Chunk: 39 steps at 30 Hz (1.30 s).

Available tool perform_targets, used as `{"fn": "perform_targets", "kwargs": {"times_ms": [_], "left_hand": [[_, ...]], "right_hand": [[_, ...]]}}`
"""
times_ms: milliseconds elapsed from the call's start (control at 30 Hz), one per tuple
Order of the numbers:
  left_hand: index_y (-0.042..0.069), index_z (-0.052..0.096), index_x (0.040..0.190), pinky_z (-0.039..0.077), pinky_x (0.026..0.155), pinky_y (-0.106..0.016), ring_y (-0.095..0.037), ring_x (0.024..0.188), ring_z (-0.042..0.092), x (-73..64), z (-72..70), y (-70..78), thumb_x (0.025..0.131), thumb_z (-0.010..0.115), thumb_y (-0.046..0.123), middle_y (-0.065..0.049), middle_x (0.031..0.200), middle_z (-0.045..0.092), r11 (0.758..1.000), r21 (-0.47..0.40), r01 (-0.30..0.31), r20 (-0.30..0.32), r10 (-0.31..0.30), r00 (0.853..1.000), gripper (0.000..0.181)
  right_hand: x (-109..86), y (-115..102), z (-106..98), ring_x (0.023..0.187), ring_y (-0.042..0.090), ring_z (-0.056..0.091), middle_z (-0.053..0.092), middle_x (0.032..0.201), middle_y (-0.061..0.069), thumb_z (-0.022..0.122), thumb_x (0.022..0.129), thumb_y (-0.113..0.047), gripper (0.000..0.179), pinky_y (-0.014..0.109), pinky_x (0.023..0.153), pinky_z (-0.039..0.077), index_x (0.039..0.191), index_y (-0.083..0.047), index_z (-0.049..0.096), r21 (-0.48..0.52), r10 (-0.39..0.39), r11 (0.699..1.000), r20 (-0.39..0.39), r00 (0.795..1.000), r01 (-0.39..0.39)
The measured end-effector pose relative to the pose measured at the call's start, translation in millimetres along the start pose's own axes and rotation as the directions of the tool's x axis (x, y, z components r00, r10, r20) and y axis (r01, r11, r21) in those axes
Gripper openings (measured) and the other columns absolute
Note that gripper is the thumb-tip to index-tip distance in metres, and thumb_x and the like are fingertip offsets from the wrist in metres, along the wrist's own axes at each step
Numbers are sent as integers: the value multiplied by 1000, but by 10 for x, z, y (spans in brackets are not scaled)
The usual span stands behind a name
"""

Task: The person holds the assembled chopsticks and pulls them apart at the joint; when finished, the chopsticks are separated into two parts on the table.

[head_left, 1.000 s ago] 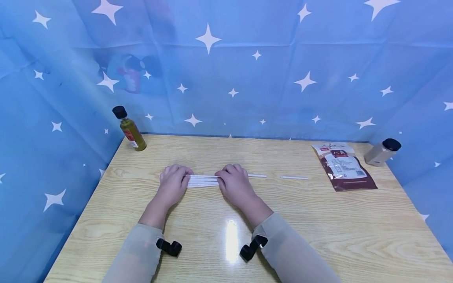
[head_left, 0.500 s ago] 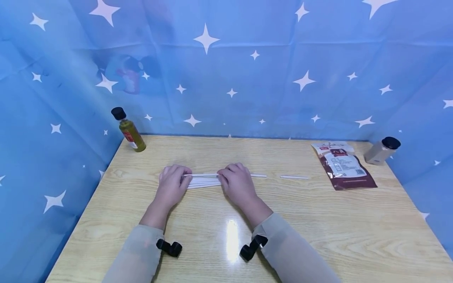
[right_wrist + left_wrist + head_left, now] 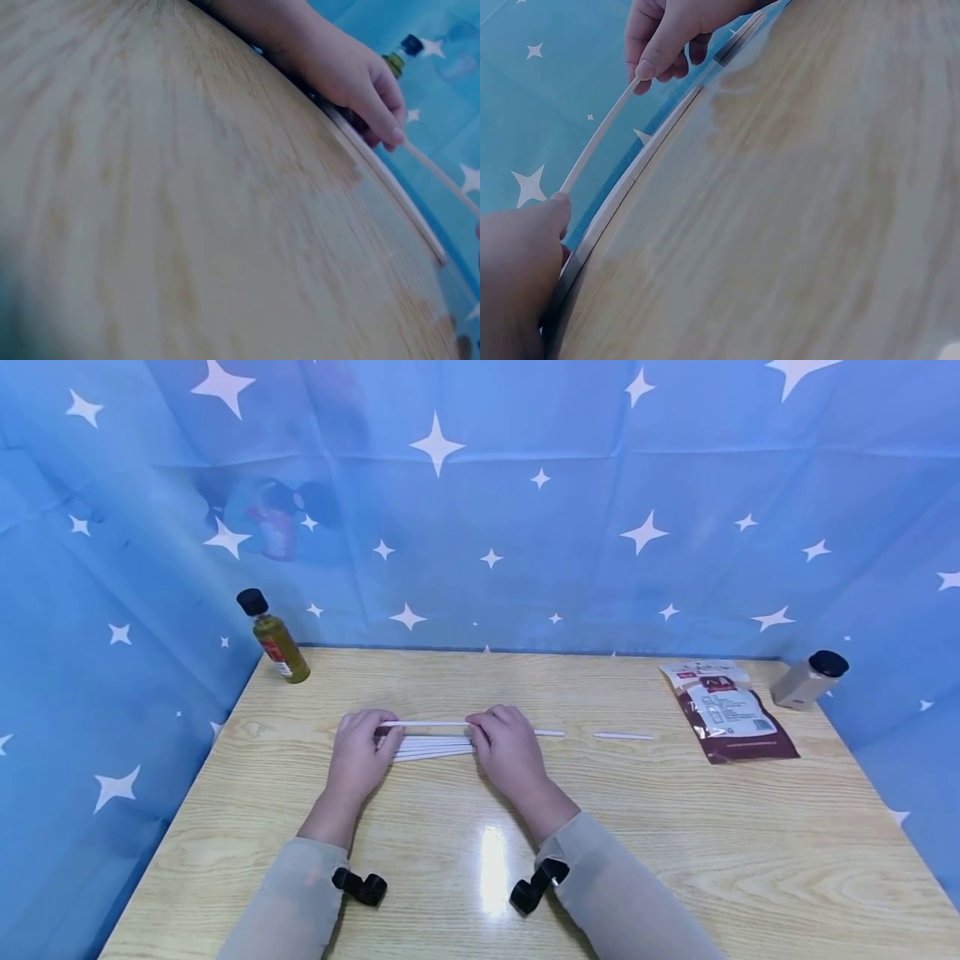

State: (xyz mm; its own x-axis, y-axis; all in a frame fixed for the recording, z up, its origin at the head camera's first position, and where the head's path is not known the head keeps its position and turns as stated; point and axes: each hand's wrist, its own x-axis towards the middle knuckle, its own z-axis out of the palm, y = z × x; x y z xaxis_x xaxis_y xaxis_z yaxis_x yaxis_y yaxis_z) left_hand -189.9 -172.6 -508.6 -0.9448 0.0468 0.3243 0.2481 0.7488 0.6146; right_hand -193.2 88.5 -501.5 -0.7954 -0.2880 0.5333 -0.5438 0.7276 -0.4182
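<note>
Here, 1 slim white stick (image 3: 431, 723), straight, held above similar sticks (image 3: 433, 747)

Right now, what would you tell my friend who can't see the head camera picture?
A person's left hand and right hand hold a thin white stick above more sticks on a wooden table. A bottle stands back left; a packet and a jar are back right, before a starry blue backdrop.

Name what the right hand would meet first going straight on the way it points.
Likely the cloth, past the far edge of the table; nothing stands before the right hand, though depth is unclear.
</note>
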Motion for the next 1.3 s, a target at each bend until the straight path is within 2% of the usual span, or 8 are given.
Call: {"fn": "perform_targets", "kwargs": {"times_ms": [167, 267, 400, 567, 800, 1067, 1300], "left_hand": [[7, 79, 106, 47, 87, -43, -29, 99, 60, -9, 3, 3, 98, 81, 21, -9, 106, 76, 999, -16, -43, -83, 41, 996, 16], [8, 81, 104, 49, 87, -44, -30, 98, 62, -16, -5, 8, 96, 84, 23, -8, 104, 77, 997, 7, -72, -106, 73, 992, 18], [10, 82, 104, 52, 89, -45, -31, 100, 65, -36, -34, -5, 95, 85, 29, -8, 105, 78, 991, 90, -94, -113, 104, 988, 21], [10, 82, 104, 53, 92, -46, -32, 102, 67, -45, -66, -23, 93, 86, 32, -8, 105, 80, 980, 166, -110, -124, 132, 983, 24], [10, 82, 104, 53, 92, -47, -32, 99, 69, -28, 4, 30, 93, 85, 35, -8, 103, 80, 970, 174, -170, -122, 192, 974, 27], [10, 82, 99, 54, 86, -45, -30, 93, 69, -35, 74, 146, 92, 86, 33, -6, 97, 80, 955, 196, -222, -130, 249, 960, 25], [8, 81, 94, 55, 81, -45, -30, 88, 69, -62, 145, 257, 89, 88, 33, -6, 92, 79, 942, 189, -278, -146, 307, 941, 26]], "right_hand": [[-7, 23, -25, 91, 24, 67, 73, 94, 4, 72, 103, -14, 14, 41, 85, 54, 111, -7, 82, 11, -11, 1000, -9, 1000, 11], [-4, 44, -34, 90, 24, 68, 74, 92, 3, 75, 101, -15, 13, 41, 85, 55, 108, -8, 83, 8, -33, 999, -45, 998, 33], [1, 75, -14, 86, 22, 68, 76, 86, 0, 79, 96, -14, 8, 39, 87, 56, 101, -9, 84, 1, -63, 998, -81, 995, 63], [2, 84, -3, 85, 20, 68, 76, 86, -1, 80, 97, -18, 9, 38, 87, 56, 100, -10, 83, 4, -66, 998, -44, 997, 66], [-72, 114, -121, 87, 22, 68, 77, 88, 0, 85, 94, -20, 10, 41, 88, 56, 96, -10, 82, 1, -61, 998, -62, 996, 61], [-157, 181, -244, 90, 22, 69, 78, 91, 1, 82, 96, -16, 6, 42, 89, 56, 98, -10, 82, 13, -52, 999, -63, 997, 53], [-249, 272, -347, 89, 23, 69, 77, 91, 2, 81, 97, -16, 7, 42, 87, 56, 97, -9, 81, 35, -68, 997, -97, 993, 72]]}}
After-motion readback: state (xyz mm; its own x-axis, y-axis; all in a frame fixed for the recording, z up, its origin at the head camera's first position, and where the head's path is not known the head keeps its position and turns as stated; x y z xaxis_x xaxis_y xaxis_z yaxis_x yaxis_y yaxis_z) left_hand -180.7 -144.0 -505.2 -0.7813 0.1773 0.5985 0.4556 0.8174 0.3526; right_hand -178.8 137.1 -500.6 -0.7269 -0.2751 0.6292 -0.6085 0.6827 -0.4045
